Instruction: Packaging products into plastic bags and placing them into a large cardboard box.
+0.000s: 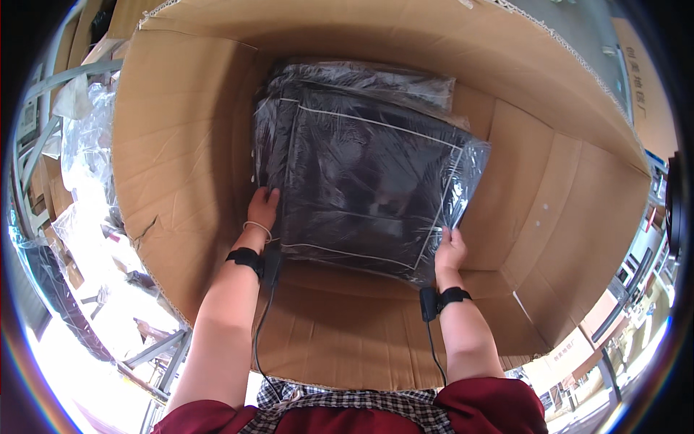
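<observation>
Deep inside a large brown cardboard box (181, 166) lies a flat black item sealed in a clear plastic bag (369, 173), on top of other bagged black items. My left hand (262, 208) grips the bag's near left edge. My right hand (450, 249) pinches its near right corner. Both forearms reach down into the box, each with a black wrist band and a thin cable.
Crumpled clear plastic wrapping (90, 137) and metal shelving frames (43, 130) stand to the left of the box. More cardboard (650, 101) and racks lie at the far right. The box walls surround my hands closely on all sides.
</observation>
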Motion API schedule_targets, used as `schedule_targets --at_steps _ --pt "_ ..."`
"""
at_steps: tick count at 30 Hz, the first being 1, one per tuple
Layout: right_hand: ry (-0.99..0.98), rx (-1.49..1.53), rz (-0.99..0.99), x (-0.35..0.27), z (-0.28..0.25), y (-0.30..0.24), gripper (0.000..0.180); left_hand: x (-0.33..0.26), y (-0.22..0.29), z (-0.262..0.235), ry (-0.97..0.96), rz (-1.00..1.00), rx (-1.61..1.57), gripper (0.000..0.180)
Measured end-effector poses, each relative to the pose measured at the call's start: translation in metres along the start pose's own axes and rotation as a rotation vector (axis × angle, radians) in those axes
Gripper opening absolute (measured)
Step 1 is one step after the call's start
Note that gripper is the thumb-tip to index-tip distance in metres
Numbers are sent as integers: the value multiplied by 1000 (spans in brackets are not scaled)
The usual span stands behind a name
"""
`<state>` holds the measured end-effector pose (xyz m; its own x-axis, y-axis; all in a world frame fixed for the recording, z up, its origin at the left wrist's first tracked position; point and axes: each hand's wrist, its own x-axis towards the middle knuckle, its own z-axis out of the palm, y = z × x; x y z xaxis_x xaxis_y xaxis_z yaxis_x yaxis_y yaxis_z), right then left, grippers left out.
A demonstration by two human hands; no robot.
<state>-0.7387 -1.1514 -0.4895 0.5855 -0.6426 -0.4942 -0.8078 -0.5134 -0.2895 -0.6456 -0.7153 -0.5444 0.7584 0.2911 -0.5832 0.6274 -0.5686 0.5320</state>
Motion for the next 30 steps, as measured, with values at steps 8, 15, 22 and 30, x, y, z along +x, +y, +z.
schedule_targets --at_steps 8,15,22,30 --pt "-287 686 -123 -68 -103 11 30 -14 38 -1 -340 -94 122 75" --pt "-422 690 216 -17 -64 50 36 -54 60 34 -51 -109 201 62" --pt "-337 588 462 75 2 72 37 6 3 10 48 -24 -70 50" --pt "-804 1144 401 23 -26 16 35 -28 37 20 -164 138 320 56"
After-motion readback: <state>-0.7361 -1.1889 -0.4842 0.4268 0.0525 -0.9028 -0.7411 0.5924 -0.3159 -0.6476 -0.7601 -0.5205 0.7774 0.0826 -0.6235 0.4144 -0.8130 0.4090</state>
